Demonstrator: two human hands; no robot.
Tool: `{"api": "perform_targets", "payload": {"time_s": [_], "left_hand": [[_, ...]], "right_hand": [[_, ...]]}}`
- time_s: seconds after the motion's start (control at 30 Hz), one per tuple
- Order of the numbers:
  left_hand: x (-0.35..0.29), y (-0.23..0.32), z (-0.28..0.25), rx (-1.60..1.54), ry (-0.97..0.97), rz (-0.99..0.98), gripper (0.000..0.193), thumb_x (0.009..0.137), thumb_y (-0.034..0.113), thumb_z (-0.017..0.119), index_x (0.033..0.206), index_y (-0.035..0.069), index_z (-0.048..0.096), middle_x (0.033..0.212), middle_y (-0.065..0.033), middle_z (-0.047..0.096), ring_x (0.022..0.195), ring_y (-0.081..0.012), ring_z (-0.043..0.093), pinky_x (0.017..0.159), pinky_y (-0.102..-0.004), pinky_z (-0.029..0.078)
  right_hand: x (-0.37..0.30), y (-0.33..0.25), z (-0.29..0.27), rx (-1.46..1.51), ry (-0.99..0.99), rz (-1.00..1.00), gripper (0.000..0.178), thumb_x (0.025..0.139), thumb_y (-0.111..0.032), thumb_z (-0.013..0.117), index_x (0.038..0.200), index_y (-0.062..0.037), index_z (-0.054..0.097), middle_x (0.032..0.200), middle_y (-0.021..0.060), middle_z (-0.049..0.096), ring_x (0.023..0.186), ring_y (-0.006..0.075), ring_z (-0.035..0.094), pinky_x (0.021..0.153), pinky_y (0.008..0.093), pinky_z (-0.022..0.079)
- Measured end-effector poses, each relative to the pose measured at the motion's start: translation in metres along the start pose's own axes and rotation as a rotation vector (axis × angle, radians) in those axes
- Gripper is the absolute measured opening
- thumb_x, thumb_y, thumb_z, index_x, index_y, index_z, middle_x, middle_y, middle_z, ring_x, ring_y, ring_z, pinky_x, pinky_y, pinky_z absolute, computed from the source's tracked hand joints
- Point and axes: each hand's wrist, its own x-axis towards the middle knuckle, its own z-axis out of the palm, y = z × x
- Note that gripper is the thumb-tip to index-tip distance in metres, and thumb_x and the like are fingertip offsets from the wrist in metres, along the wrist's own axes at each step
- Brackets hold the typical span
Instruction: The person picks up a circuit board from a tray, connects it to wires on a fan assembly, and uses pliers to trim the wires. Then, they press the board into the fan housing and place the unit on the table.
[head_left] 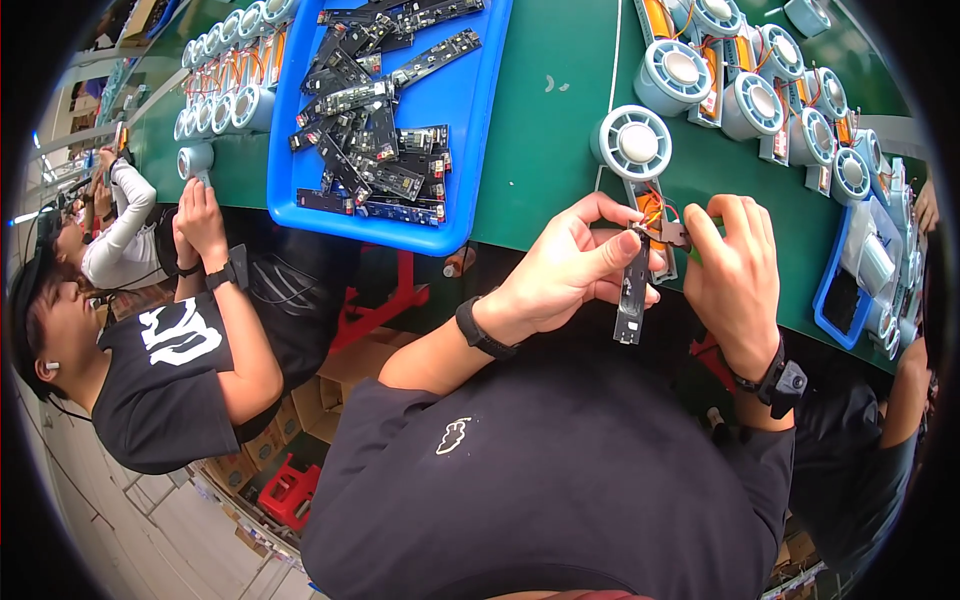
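Note:
My left hand [565,270] pinches a narrow black circuit board [631,298] between thumb and fingers, with its long end pointing down toward me. Thin red and yellow wires [652,208] run by the board's upper end. They lead toward a light-blue round fan unit [634,146] with a white centre, resting on the table edge just beyond my hands. Close on the right, my right hand [737,265] has its fingers curled beside the wires. A small brownish-grey piece [674,234] shows at its fingertips and a bit of green by the palm; what it grips is mostly hidden.
A blue tray [462,215] heaped with black circuit boards stands on the green table [545,95]. More fan units [752,104] with orange parts are lined up at the right. A smaller blue tray [836,315] lies farther right. A co-worker [170,350] sits at the left.

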Motion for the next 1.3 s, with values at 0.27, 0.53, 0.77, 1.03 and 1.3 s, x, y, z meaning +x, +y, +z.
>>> {"api": "perform_targets", "payload": {"time_s": [0.27,0.53,0.77,1.03,1.3], "left_hand": [[0.000,0.002,0.007,-0.031,-0.035,-0.018,0.041,0.100,0.030,0.069,0.122,0.005,0.044,0.108,-0.0184,0.072,0.090,-0.0321,0.077,0.077,-0.0424,0.066],[0.006,-0.004,0.022,-0.226,-0.006,-0.006,0.042,0.100,0.030,0.069,0.118,0.007,0.039,0.109,-0.0183,0.071,0.093,-0.0350,0.076,0.078,-0.0474,0.066],[0.008,0.005,0.014,-0.093,-0.015,-0.034,0.040,0.101,0.026,0.069,0.125,0.002,0.049,0.108,-0.0185,0.073,0.092,-0.0312,0.076,0.076,-0.0424,0.067],[0.011,0.013,0.008,0.125,0.000,-0.003,0.038,0.100,0.020,0.071,0.129,-0.003,0.060,0.110,-0.0183,0.074,0.090,-0.0257,0.076,0.073,-0.0377,0.067],[0.008,0.008,0.007,-0.004,-0.053,0.005,0.040,0.101,0.028,0.069,0.125,0.002,0.050,0.112,-0.0181,0.072,0.101,-0.0291,0.075,0.079,-0.0428,0.067]], "right_hand": [[-0.003,0.012,0.011,0.053,-0.006,0.009,0.021,0.070,-0.002,0.075,0.086,-0.0069,0.063,0.087,0.0083,0.055,0.082,0.0290,0.056,0.076,0.0407,0.047],[0.004,0.014,0.020,-0.009,0.192,-0.019,0.022,0.069,-0.002,0.078,0.082,-0.0072,0.062,0.085,0.0071,0.055,0.081,0.0283,0.057,0.075,0.0401,0.047],[0.001,0.026,0.018,0.120,0.093,0.016,0.021,0.072,-0.005,0.081,0.081,-0.0065,0.062,0.084,0.0069,0.055,0.080,0.0279,0.058,0.075,0.0400,0.048],[0.007,0.036,0.015,0.294,-0.083,-0.007,0.021,0.069,-0.001,0.078,0.080,-0.0030,0.061,0.084,0.0091,0.057,0.080,0.0309,0.058,0.072,0.0412,0.047],[0.010,0.027,0.019,0.179,-0.007,-0.046,0.022,0.071,-0.004,0.081,0.081,-0.0033,0.061,0.085,0.0091,0.057,0.081,0.0308,0.058,0.073,0.0413,0.048]]}}
